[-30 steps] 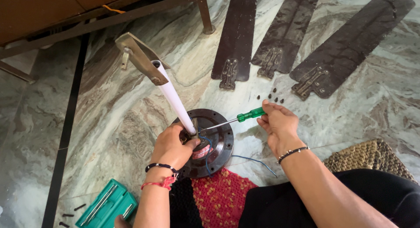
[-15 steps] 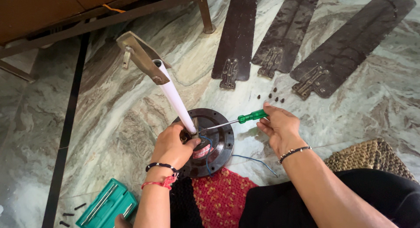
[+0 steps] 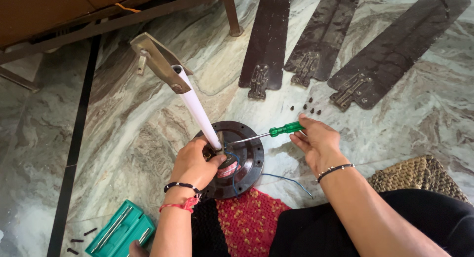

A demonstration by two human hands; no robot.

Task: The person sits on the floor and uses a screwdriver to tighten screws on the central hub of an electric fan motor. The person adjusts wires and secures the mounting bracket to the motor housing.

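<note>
A dark round fan motor lies on the marble floor, with a white down rod rising from its middle to a brass bracket. My left hand grips the base of the rod at the motor's hub. My right hand holds a green-handled screwdriver whose metal tip points at the hub. Blue wire trails from the motor toward my lap.
Three dark fan blades lie fanned out at the top, with several small screws below them. A green tool case sits bottom left, a red woven mat under me, a wooden furniture frame top left.
The screwdriver's handle has shifted slightly with my right hand; my left hand stays on the rod's base. Little else differs.
</note>
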